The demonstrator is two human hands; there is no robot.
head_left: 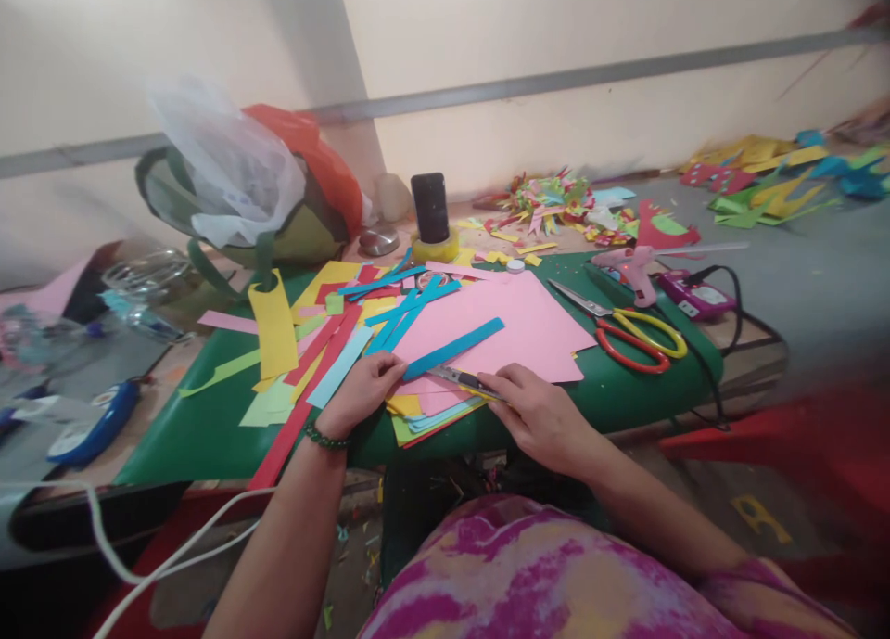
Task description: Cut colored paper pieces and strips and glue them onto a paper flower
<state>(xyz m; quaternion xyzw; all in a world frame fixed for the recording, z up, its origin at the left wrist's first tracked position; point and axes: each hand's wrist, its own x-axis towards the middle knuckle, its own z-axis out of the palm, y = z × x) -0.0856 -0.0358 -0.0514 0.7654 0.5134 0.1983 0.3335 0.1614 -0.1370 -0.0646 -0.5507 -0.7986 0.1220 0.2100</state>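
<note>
My left hand pinches the near end of a blue paper strip, which slants up and to the right over pink paper sheets. In my right hand is a utility knife, its blade pointing left and lying close below the strip. Whether the blade touches the strip I cannot tell. Beneath both hands the pink sheets rest on a stack of coloured paper. More blue strips lie crossed just beyond my left hand, with a light blue strip beside it.
Scissors with red and yellow handles lie at right, near a pink glue gun and a purple box. Behind stand a phone on a yellow tape roll and a large bag. A blue tool lies left.
</note>
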